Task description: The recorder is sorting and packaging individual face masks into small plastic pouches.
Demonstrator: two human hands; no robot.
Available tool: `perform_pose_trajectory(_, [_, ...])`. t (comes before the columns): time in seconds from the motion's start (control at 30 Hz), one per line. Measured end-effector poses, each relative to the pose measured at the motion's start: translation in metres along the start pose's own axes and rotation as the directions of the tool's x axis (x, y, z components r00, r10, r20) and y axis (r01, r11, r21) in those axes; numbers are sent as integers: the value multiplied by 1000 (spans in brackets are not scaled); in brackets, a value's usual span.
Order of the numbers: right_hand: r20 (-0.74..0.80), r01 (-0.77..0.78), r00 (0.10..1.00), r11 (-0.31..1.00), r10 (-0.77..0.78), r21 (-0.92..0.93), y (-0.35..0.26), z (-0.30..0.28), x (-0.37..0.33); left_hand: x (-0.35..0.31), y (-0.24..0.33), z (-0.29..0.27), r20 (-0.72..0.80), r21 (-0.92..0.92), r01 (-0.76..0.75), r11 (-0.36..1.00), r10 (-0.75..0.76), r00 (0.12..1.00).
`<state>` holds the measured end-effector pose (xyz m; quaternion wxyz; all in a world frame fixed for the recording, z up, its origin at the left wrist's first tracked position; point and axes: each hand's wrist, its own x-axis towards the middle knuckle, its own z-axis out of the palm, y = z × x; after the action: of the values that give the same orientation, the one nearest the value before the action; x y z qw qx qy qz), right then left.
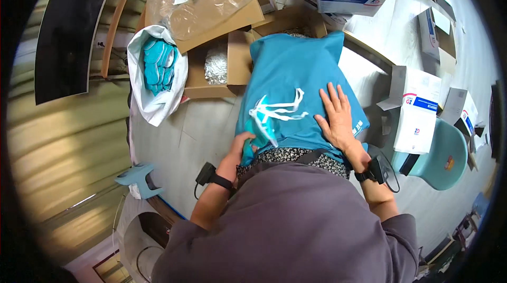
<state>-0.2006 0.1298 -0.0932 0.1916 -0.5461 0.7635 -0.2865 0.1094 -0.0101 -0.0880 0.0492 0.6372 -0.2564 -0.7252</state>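
Observation:
A blue cloth (296, 66) covers my lap and reaches forward to the boxes. On it, left of the middle, lies a small teal fabric piece (260, 127) with loose white straps. My left hand (240, 147) is at the near left edge of that piece, its fingers curled in on the teal fabric and partly hidden by it. My right hand (338, 119) rests palm down on the right side of the blue cloth, fingers stretched out and spread, holding nothing.
A white bag (158, 109) of teal pieces with white edging stands at left. Beside it, an open carton (211, 91) holds a whitish bundle. At right are a light-blue stool (446, 161) with a white box (417, 124) against it, and several small boxes farther off.

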Motion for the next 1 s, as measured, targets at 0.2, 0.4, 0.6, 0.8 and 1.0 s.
perform_pose_trajectory(0.2, [38, 124, 992, 984, -120, -130, -24, 11, -6, 6, -27, -42, -33, -173, -54, 983, 49, 998])
perform_pose_trajectory(0.4, [-63, 95, 993, 995, -97, -43, -32, 4, 4, -39, 39, 1, 62, -135, -380, 915, 391, 918])
perform_pose_trajectory(0.6, [-39, -185, 965, 775, 261, 604, -30, -20, 30, -62, 106, 42, 460, 15, -555, 832, 487, 743])
perform_pose_trajectory(0.8, [-28, 115, 989, 631, -146, 767, -53, -60, 79, -6, 131, 83, 760, 260, -673, 692, 283, 585])
perform_pose_trajectory(1.0, [107, -130, 990, 331, 87, 935, 1, -45, 66, 10, 142, 110, 786, 21, -429, 903, 250, 565])
